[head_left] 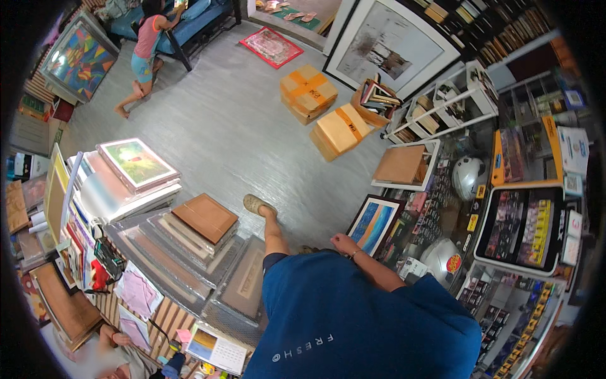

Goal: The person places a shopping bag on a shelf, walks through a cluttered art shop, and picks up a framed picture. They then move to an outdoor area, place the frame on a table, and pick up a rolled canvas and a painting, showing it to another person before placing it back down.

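My right hand [344, 243] hangs beside my body with its fingers curled in and nothing visible in it. It is just left of a dark-framed picture [377, 222] in blue and orange, which leans by the glass counter on the right. The hand overlaps the picture's lower left edge in view; I cannot tell whether they touch. My left hand does not show. Below, my blue shirt fills the frame, and my left foot in a tan clog [259, 204] is on the grey floor.
Left of my leg are stacked wrapped frames [205, 218] and a wrapped green picture [139, 163]. Taped cardboard boxes [308, 91] stand ahead, by a large framed picture [391, 47]. Silver helmets [468, 177] rest on the counter. One person [146, 47] leans on a blue sofa; another [120, 354] is lower left.
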The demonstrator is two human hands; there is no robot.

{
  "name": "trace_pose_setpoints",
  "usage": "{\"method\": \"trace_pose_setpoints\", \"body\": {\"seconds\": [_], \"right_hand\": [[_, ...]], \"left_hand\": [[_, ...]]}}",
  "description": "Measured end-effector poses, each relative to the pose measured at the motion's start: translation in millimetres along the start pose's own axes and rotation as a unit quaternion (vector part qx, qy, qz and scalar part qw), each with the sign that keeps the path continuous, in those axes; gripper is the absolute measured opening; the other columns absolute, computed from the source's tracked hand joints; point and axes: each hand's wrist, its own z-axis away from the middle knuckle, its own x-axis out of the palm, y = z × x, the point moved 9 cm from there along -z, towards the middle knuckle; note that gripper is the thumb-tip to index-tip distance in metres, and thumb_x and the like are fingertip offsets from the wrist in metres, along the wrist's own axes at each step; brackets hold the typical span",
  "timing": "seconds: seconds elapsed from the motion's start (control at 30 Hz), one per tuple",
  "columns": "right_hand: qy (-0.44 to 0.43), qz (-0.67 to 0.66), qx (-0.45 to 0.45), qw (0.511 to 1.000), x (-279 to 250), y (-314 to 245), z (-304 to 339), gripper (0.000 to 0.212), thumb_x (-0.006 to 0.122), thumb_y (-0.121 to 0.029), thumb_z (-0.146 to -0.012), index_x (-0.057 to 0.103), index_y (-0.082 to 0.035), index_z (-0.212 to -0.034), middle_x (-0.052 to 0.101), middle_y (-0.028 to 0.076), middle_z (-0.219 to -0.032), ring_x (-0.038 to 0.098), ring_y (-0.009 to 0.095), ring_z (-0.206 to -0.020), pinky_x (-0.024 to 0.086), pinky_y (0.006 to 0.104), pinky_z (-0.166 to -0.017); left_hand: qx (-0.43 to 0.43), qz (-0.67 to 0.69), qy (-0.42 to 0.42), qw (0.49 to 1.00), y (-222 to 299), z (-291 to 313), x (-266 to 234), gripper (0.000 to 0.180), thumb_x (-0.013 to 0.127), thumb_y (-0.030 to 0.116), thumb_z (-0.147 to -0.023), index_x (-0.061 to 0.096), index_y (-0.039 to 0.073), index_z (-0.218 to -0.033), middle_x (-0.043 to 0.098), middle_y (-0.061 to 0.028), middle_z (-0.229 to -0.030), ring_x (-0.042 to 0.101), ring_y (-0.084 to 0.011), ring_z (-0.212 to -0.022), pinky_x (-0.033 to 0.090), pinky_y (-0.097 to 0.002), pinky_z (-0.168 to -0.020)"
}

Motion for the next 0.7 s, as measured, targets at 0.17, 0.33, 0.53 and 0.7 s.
{"method": "trace_pose_setpoints", "body": {"seconds": [0.17,0.33,0.53,0.7], "right_hand": [[-0.107,0.072,-0.122,0.984,17,-112,-88,0.039,0.051,-0.033,-0.087,0.062,0.004,-0.088,0.062,0.019,-0.075,0.06,0.031,-0.07,0.046,0.0412,-0.067],[-0.087,-0.21,0.017,0.974,2,-164,-150,0.027,0.053,-0.028,-0.089,0.062,-0.002,-0.09,0.065,0.012,-0.077,0.059,0.018,-0.06,0.046,0.0306,-0.054],[-0.119,-0.103,0.002,0.988,-58,-285,-223,0.026,0.054,-0.023,-0.091,0.061,0.001,-0.089,0.062,0.01,-0.073,0.058,0.015,-0.06,0.047,0.0284,-0.056],[-0.096,0.15,-0.129,0.976,-80,-369,-270,0.028,0.054,-0.023,-0.09,0.061,0.002,-0.081,0.062,0.011,-0.07,0.058,0.015,-0.059,0.045,0.0281,-0.053]], "left_hand": [[-0.013,0.136,-0.103,0.985,45,-17,-29,0.062,0.052,0.055,-0.086,0.057,0.0,-0.112,0.058,-0.0162,-0.115,0.053,-0.0325,-0.108,0.04,-0.0401,-0.093],[0.118,0.151,-0.103,0.976,181,-106,-145,0.068,0.048,0.057,-0.087,0.062,-0.006,-0.107,0.062,-0.0244,-0.109,0.057,-0.0351,-0.107,0.044,-0.0409,-0.089],[0.308,0.407,0.042,0.859,420,-100,-349,0.054,0.053,0.044,-0.09,0.059,-0.003,-0.115,0.063,-0.0204,-0.111,0.059,-0.028,-0.106,0.045,-0.0358,-0.09],[0.376,0.304,0.083,0.872,529,-107,-427,0.051,0.052,0.041,-0.092,0.058,-0.005,-0.113,0.064,-0.0183,-0.11,0.061,-0.0285,-0.101,0.047,-0.0365,-0.085]]}}
